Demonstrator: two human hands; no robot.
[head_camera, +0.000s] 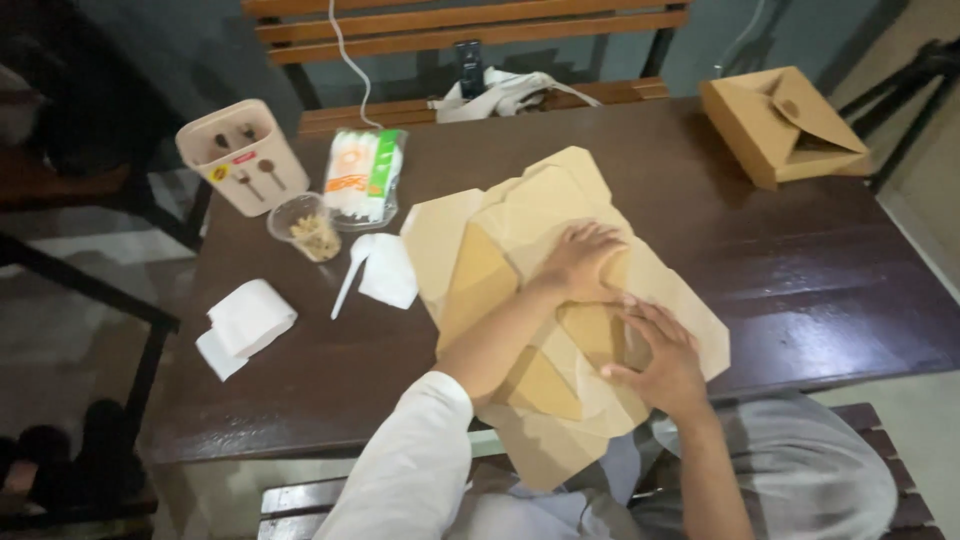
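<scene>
In the head view, a flattened brown cardboard box is seen lying unfolded on the near middle of the dark wooden desk, its lower flap hanging over the desk's near edge. The left hand, at the end of a white sleeve, is laid flat with fingers spread on the upper middle of the cardboard. The right hand is pressed open-palmed on the panel just beside and below it. A folded brown box is set at the far right corner. To the left are found a white plastic spoon, a clear cup, a packet, a beige cutlery holder and folded white tissue.
</scene>
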